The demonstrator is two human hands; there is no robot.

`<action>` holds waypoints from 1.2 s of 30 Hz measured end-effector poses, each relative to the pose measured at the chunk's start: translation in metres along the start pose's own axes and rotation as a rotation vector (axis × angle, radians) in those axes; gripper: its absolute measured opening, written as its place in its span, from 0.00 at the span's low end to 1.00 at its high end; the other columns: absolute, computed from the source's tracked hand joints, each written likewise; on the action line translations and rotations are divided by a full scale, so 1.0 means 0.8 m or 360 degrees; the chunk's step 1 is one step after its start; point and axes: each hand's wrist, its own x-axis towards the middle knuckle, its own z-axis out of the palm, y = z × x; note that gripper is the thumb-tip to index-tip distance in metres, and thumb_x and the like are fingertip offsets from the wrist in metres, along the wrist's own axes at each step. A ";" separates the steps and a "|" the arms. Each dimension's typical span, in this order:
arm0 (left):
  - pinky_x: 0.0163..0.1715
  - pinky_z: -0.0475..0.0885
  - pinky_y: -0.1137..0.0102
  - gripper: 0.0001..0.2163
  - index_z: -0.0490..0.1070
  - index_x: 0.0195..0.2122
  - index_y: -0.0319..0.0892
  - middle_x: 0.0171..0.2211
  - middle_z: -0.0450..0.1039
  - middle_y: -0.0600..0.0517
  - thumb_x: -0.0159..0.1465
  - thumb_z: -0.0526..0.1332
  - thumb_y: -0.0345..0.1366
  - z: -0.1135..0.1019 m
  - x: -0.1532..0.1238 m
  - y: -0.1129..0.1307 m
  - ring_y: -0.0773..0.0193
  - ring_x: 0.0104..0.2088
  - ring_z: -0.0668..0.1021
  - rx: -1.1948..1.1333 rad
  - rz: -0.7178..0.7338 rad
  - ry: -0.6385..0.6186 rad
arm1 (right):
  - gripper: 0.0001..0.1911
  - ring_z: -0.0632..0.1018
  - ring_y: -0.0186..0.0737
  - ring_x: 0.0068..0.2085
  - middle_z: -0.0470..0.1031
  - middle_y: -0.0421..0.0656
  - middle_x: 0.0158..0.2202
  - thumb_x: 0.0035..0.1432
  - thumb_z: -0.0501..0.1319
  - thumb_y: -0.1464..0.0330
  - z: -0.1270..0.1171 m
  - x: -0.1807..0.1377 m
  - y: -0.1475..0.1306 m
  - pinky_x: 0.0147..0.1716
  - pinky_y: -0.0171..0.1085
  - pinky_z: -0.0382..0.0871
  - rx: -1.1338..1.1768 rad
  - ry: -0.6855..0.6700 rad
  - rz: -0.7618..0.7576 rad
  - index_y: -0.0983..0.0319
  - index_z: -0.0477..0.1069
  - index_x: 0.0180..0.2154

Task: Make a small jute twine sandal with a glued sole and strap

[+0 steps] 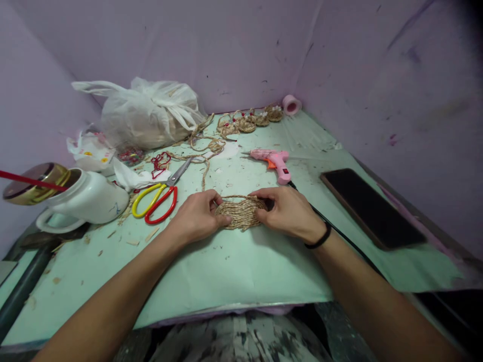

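Observation:
A small piece of coiled straw rope, like a little woven basket (241,213), is held low over the table's front middle. My left hand (199,213) pinches its left end between thumb and fingers. At the opposite end my right hand (289,211), with a black band on the wrist, grips the rim and side. A strand of the rope (206,176) runs back from the left end toward a loose tangle. Scissors (166,193) with yellow and red handles lie left of my left hand. Beyond my right hand rests a pink glue gun (273,160).
A white mug (94,196) stands at the left, a clear plastic bag (151,110) behind it. Several small woven baskets (247,123) line the back edge near a pink tape roll (292,104) and glue sticks (309,133). A phone (372,203) lies at right, beside the gun's black cord (343,236).

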 end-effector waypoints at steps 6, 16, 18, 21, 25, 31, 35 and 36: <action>0.19 0.56 0.73 0.12 0.65 0.27 0.42 0.19 0.64 0.57 0.48 0.62 0.45 0.002 -0.001 0.000 0.67 0.21 0.66 0.0076 0.0015 0.0052 | 0.17 0.72 0.37 0.27 0.75 0.39 0.27 0.43 0.59 0.71 0.003 0.000 0.002 0.24 0.33 0.59 -0.0016 0.0050 -0.0017 0.57 0.74 0.38; 0.20 0.55 0.72 0.11 0.66 0.27 0.42 0.20 0.65 0.56 0.47 0.62 0.43 0.001 -0.002 0.004 0.66 0.22 0.66 0.0066 -0.0011 0.0076 | 0.02 0.71 0.35 0.27 0.73 0.41 0.27 0.50 0.60 0.69 0.011 -0.035 0.009 0.27 0.34 0.63 0.0392 0.0200 -0.0211 0.61 0.72 0.28; 0.19 0.55 0.72 0.11 0.67 0.26 0.42 0.20 0.65 0.56 0.46 0.63 0.43 0.001 -0.002 0.005 0.66 0.22 0.66 0.0044 -0.0031 0.0076 | 0.03 0.72 0.37 0.29 0.74 0.41 0.28 0.49 0.60 0.70 0.014 -0.034 0.005 0.28 0.35 0.63 0.0356 0.0132 -0.0259 0.60 0.73 0.29; 0.20 0.55 0.72 0.11 0.67 0.26 0.42 0.20 0.64 0.56 0.45 0.63 0.43 0.000 -0.001 0.005 0.66 0.22 0.66 0.0029 -0.0044 0.0060 | 0.03 0.73 0.38 0.31 0.75 0.42 0.30 0.49 0.60 0.70 0.016 -0.029 0.003 0.30 0.35 0.63 0.0259 0.0065 -0.0298 0.60 0.73 0.29; 0.19 0.54 0.72 0.12 0.66 0.26 0.42 0.20 0.65 0.56 0.45 0.63 0.44 0.000 0.000 0.005 0.66 0.22 0.66 0.0060 -0.0047 0.0037 | 0.03 0.73 0.38 0.31 0.75 0.41 0.29 0.49 0.61 0.69 0.016 -0.026 0.004 0.31 0.35 0.63 0.0172 0.0028 -0.0341 0.60 0.73 0.28; 0.20 0.54 0.72 0.11 0.68 0.27 0.43 0.20 0.65 0.55 0.46 0.62 0.44 -0.001 0.001 0.005 0.65 0.22 0.67 0.0096 -0.0011 0.0030 | 0.03 0.72 0.37 0.29 0.73 0.41 0.27 0.49 0.60 0.68 0.017 -0.025 0.005 0.29 0.34 0.61 0.0017 0.0023 -0.0455 0.61 0.72 0.28; 0.20 0.55 0.71 0.14 0.71 0.31 0.44 0.20 0.67 0.54 0.49 0.60 0.48 -0.006 -0.002 0.004 0.64 0.22 0.68 0.0185 0.0006 0.0008 | 0.04 0.71 0.36 0.28 0.73 0.41 0.27 0.49 0.59 0.69 0.017 -0.022 0.002 0.28 0.33 0.61 -0.0014 0.0002 -0.0471 0.61 0.71 0.29; 0.21 0.55 0.71 0.16 0.72 0.31 0.44 0.20 0.67 0.54 0.49 0.59 0.50 -0.007 -0.003 0.005 0.63 0.22 0.69 0.0229 0.0009 0.0001 | 0.04 0.71 0.35 0.28 0.73 0.40 0.27 0.49 0.59 0.69 0.016 -0.022 0.001 0.28 0.33 0.61 -0.0016 0.0001 -0.0463 0.61 0.71 0.28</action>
